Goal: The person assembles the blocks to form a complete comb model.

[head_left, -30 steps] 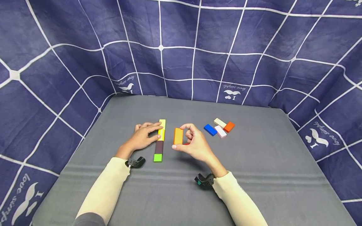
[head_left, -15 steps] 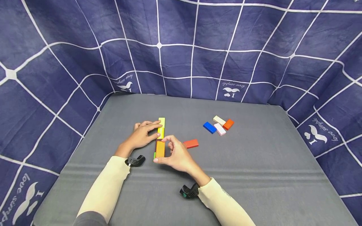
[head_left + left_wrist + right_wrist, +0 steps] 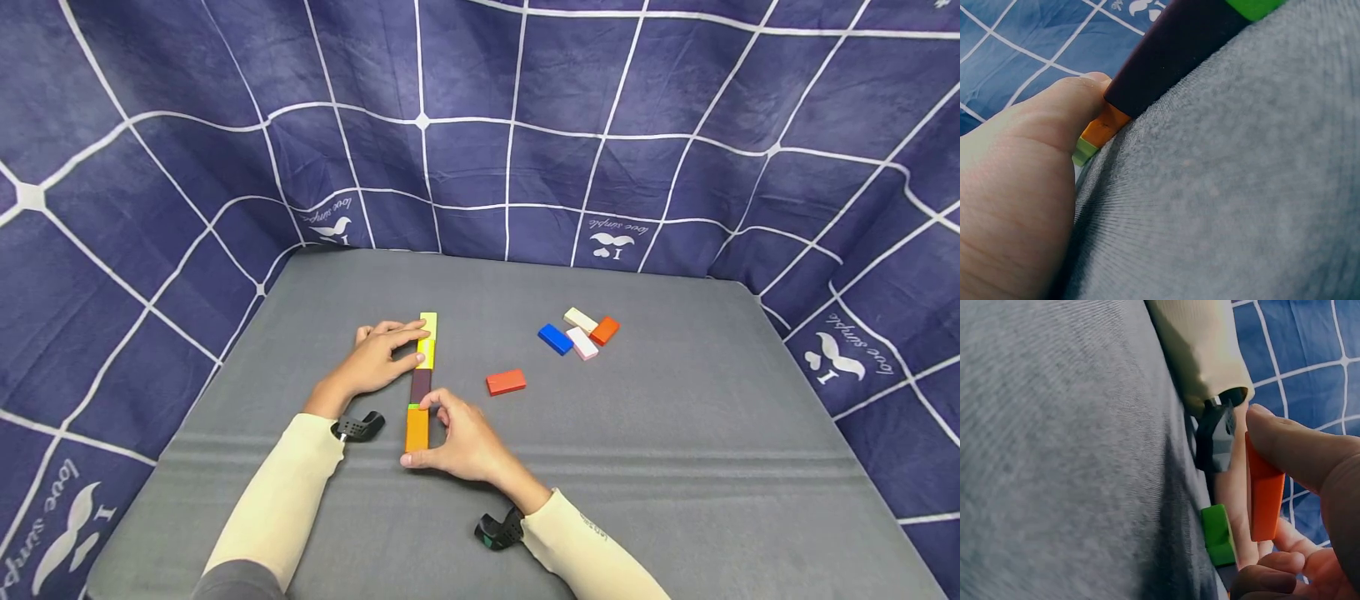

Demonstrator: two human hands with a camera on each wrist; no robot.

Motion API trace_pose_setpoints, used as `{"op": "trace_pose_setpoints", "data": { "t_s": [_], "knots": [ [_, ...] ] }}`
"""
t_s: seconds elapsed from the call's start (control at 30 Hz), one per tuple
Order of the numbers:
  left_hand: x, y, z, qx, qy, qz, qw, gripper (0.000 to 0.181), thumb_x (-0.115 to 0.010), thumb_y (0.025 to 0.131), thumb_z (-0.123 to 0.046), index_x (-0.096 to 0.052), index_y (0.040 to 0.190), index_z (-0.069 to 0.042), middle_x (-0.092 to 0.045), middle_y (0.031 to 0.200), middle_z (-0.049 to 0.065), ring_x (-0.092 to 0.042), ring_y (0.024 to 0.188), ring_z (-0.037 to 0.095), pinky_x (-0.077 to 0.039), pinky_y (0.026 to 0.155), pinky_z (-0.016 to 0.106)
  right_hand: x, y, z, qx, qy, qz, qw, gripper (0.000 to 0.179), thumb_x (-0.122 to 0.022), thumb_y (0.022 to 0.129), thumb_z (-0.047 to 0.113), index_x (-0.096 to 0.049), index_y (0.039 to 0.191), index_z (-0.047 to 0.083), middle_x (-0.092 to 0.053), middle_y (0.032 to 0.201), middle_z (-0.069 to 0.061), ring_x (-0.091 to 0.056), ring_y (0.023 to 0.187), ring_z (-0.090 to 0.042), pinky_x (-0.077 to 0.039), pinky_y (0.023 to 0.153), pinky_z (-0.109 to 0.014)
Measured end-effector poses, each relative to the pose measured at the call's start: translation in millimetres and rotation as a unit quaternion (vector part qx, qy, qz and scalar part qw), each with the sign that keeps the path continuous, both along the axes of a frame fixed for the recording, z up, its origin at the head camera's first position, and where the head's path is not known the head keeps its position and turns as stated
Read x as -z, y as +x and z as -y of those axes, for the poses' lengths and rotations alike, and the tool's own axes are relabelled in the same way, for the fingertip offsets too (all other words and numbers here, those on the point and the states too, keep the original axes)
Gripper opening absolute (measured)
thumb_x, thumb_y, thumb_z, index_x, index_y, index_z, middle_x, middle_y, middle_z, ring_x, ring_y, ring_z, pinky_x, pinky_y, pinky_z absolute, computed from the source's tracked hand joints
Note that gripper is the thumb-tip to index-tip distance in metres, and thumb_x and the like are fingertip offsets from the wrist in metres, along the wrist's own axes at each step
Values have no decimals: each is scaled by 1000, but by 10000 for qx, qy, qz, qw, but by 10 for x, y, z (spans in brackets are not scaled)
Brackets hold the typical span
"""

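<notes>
A row of flat rectangular blocks runs away from me on the grey table: pale yellow (image 3: 428, 324), yellow (image 3: 426, 354), dark purple (image 3: 422, 386) and bright green (image 3: 1217, 526). My left hand (image 3: 372, 362) lies against the left side of the row, fingertips and thumb touching the yellow block. In the left wrist view the thumb (image 3: 1079, 103) meets the row beside the dark purple block. My right hand (image 3: 465, 437) pinches an orange block (image 3: 417, 429) by its two ends, thumb at the near end. The right wrist view shows it raised above the table, apart from the green block.
A red block (image 3: 506, 382) lies right of the row. Farther right are a blue block (image 3: 556, 339), a white block (image 3: 582, 342), a cream block (image 3: 581, 319) and an orange-red block (image 3: 604, 331). A blue gridded cloth (image 3: 480, 150) stands behind the grey table (image 3: 675, 433).
My right hand has carried the orange block left over the row, then nearer to me at its green end. The red block has come fully into view. My left hand has stayed put.
</notes>
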State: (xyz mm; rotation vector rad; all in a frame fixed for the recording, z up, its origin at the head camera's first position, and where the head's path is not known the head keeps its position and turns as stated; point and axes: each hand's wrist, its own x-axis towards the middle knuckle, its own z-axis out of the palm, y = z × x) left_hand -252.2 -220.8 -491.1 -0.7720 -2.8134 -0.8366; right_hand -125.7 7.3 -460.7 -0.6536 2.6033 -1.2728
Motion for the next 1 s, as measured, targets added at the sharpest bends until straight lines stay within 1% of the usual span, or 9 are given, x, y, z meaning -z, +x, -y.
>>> {"op": "trace_pose_setpoints", "data": {
  "t_s": [0.1,0.17,0.3,0.4,0.57,0.7,0.87,1.0],
  "knots": [
    [-15,1,-3,-8,11,29,10000,47,-64,96,-45,-59,141,-32,-48,155,-8,-46,133,23,-20,94,49,14,16,17,-166,297,-24,9994,67,-92,65,51,-57,117,28,-58,87,3,-50,78,-7,-41,69,-22],
    [-24,2,-4,-18,9,44,10000,47,-64,96,-45,-59,141,-32,-47,155,-9,-46,133,23,-19,94,48,28,26,31,-238,545,-88,9982,67,-91,65,54,-57,117,29,-58,90,5,-51,83,-7,-41,71,-22],
    [-31,1,-12,-2,-5,49,10000,47,-64,97,-46,-58,141,-32,-47,156,-9,-46,133,22,-19,95,48,57,39,55,-155,881,-290,9956,68,-91,63,56,-57,116,29,-58,90,7,-51,81,-5,-41,69,-22],
    [-22,1,-16,29,-23,38,10000,47,-63,97,-46,-58,141,-31,-47,156,-7,-46,133,24,-20,94,49,71,48,74,-9,936,-313,9951,70,-91,62,55,-58,116,26,-59,89,7,-52,80,-6,-41,68,-23],
    [4,-9,-21,-5,-36,88,10000,48,-63,97,-47,-57,142,-33,-47,156,-7,-45,134,23,-19,95,48,92,67,101,163,1157,-385,9924,72,-91,61,56,-56,117,27,-60,92,9,-53,82,-5,-42,68,-23],
    [18,-17,-21,-5,-23,116,9999,48,-63,97,-47,-57,142,-35,-47,156,-9,-45,134,21,-19,96,47,101,82,108,201,1350,-512,9893,74,-92,61,56,-54,117,27,-59,91,10,-53,79,-5,-41,66,-23],
    [25,-12,-12,8,-4,61,10000,47,-63,96,-47,-58,141,-34,-47,155,-9,-46,133,21,-19,95,48,103,105,128,228,1575,-590,9855,74,-90,62,58,-51,118,27,-56,86,11,-52,74,-5,-39,63,-24],
    [34,-17,-6,11,-10,38,10000,47,-62,97,-49,-58,141,-34,-47,156,-11,-45,133,20,-19,95,47,103,114,154,326,1705,-600,9830,73,-89,63,61,-51,117,29,-58,87,13,-55,76,-6,-38,62,-25]
  ]
}}
